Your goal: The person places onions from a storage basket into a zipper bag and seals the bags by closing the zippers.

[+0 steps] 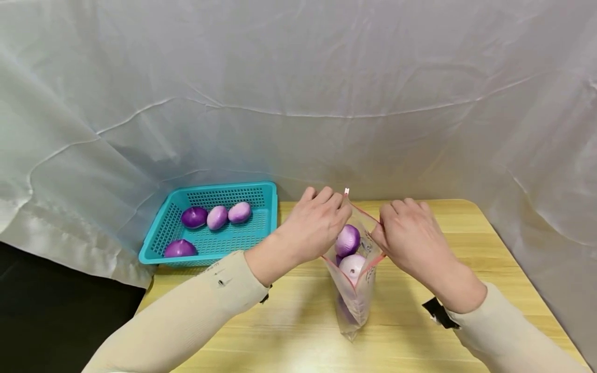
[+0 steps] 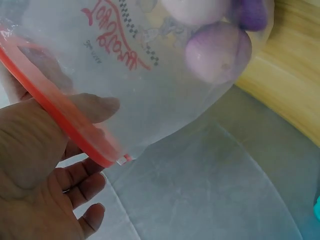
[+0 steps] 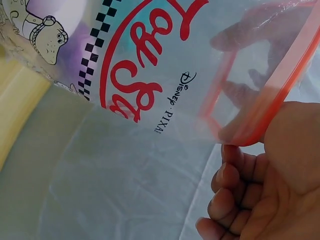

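Note:
A translucent zip bag (image 1: 361,305) with a red-edged mouth stands on the table, its opening spread apart. Inside it are several purple and pale onions (image 1: 347,240). My left hand (image 1: 318,223) pinches the left side of the bag's rim; in the left wrist view the thumb (image 2: 97,107) shows through the plastic, inside the mouth. On the opposite side my right hand (image 1: 412,235) grips the rim, its other fingers (image 3: 225,200) curled below the red strip. Red lettering and cartoon prints (image 3: 145,60) cover the bag's face. The onions lower down are partly hidden by the plastic.
A turquoise basket (image 1: 270,243) sits at the table's back left, holding several purple onions (image 1: 194,217). The wooden table (image 1: 448,331) reaches to a grey fabric backdrop (image 1: 298,93) behind and at both sides.

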Tool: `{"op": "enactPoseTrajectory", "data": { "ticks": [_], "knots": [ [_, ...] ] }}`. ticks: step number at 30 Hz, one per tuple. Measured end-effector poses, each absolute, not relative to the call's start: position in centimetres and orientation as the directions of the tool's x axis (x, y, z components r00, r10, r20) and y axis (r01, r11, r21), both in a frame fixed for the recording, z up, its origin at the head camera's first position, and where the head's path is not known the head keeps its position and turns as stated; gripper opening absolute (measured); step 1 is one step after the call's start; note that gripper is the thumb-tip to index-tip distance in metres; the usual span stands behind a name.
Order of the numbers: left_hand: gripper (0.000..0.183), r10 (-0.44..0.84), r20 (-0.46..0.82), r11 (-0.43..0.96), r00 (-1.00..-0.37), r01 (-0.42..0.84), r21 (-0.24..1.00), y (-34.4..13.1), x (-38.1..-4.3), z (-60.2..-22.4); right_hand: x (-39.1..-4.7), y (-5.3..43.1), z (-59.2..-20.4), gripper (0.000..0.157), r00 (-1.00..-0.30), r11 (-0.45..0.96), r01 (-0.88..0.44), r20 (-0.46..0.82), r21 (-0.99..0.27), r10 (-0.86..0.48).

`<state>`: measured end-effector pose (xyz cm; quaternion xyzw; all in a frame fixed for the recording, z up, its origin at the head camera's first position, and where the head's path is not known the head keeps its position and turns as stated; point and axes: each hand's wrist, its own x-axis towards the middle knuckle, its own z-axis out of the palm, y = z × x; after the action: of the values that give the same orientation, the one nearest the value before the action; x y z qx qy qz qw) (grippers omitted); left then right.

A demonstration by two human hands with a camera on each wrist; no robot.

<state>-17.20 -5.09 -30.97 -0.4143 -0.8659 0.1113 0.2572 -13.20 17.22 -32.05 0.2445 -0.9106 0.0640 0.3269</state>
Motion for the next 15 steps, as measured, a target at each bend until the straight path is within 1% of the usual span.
{"op": "enactPoseTrajectory", "data": {
  "ticks": [3, 6, 10, 12, 15],
  "knots": [
    [0.023, 0.784, 0.373, 0.619, -0.496, 0.668, -0.413, -5.1, -17.3, -31.0, -13.2, 17.3, -32.1, 0.021, -0.671, 0.871, -0.49, 0.624, 0.032, -0.401],
    [0.024, 0.794, 0.39, 0.602, -0.465, 0.687, -0.407, -5.3, -17.5, -31.2, -13.1, 17.3, -32.1, 0.019, -0.692, 0.876, -0.482, 0.611, 0.003, -0.383],
    [0.017, 0.796, 0.423, 0.586, -0.433, 0.725, -0.362, -6.2, -17.8, -31.0, -12.9, 17.3, -32.1, 0.02, -0.736, 0.887, -0.46, 0.58, -0.05, -0.349],
    [0.014, 0.783, 0.45, 0.591, -0.429, 0.738, -0.326, -7.0, -17.9, -30.7, -12.9, 17.3, -32.1, 0.021, -0.751, 0.891, -0.449, 0.568, -0.068, -0.336],
    [0.011, 0.75, 0.497, 0.612, -0.437, 0.744, -0.269, -8.8, -18.3, -30.2, -12.9, 17.3, -32.2, 0.021, -0.753, 0.892, -0.445, 0.572, -0.077, -0.325]
  ]
}}
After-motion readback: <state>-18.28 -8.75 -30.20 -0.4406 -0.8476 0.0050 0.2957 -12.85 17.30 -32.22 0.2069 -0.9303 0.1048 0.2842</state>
